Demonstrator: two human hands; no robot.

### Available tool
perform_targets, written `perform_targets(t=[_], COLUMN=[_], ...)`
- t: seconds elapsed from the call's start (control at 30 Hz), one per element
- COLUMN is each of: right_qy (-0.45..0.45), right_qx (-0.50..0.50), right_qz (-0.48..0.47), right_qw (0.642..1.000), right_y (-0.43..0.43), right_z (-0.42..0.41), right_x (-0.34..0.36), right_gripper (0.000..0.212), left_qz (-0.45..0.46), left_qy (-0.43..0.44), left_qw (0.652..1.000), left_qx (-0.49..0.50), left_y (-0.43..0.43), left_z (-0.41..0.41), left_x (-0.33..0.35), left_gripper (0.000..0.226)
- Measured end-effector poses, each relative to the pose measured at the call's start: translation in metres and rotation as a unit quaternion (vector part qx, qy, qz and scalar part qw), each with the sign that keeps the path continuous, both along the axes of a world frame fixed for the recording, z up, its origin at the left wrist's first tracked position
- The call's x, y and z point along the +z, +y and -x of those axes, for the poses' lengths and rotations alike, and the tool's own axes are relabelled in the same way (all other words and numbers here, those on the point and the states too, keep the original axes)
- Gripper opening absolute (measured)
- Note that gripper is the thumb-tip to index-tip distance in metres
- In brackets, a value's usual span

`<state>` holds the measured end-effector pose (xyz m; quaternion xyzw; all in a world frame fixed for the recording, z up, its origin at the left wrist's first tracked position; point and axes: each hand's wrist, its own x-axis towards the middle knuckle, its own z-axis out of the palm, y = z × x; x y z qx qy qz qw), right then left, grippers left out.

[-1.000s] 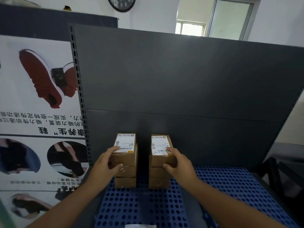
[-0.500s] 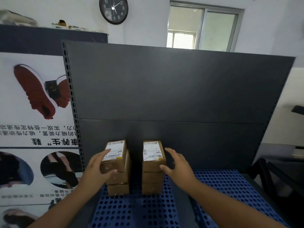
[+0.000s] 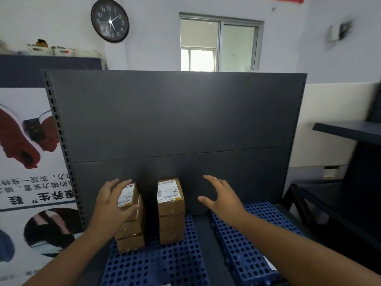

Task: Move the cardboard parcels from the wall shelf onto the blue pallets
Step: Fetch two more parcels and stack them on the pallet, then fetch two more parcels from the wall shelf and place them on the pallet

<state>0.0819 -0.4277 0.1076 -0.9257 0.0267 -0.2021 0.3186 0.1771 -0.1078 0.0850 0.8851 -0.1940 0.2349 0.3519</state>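
We've got two blue pallets [image 3: 156, 265] [image 3: 247, 244] side by side, lower middle of frame. Two box stacks [image 3: 131, 234] [image 3: 171, 215] sit on the left one.

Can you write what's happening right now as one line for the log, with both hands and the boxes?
left hand: open, touching left parcel stack | right hand: open, clear of right parcel stack | both stacks: on blue pallet

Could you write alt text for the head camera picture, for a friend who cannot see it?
Two stacks of cardboard parcels stand side by side on a blue pallet before a dark grey panel. The left hand rests open on the left stack, while the right hand hovers open, apart from the right stack. A wall clock hangs above.
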Motion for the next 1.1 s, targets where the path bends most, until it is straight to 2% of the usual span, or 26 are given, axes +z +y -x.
perform_targets(t=[0.23, 0.43, 0.57, 0.8, 1.1], right_qy=[-0.018, -0.034, -0.064, -0.093, -0.113], right_qx=[-0.074, -0.185, -0.268, -0.394, -0.511], right_qz=[0.03, 0.06, 0.103, 0.183, 0.2], right_qw=[0.997, 0.98, 0.956, 0.896, 0.828], right_y=[-0.046, -0.104, -0.136, -0.173, -0.188], right_z=[0.061, 0.148, 0.223, 0.38, 0.606], right_x=[0.023, 0.043, 0.062, 0.101, 0.14], right_gripper=[0.07, 0.072, 0.074, 0.077, 0.075], left_qz=[-0.006, -0.008, 0.0, 0.032, 0.077], left_qy=[-0.055, -0.072, -0.081, -0.101, -0.112], left_qw=[0.992, 0.966, 0.941, 0.881, 0.799], left_qx=[-0.116, -0.247, -0.328, -0.46, -0.586], left_y=[-0.094, -0.196, -0.259, -0.351, -0.438], left_z=[0.023, 0.057, 0.097, 0.216, 0.422], left_x=[0.047, 0.073, 0.088, 0.116, 0.146], left_gripper=[0.074, 0.076, 0.078, 0.077, 0.077])
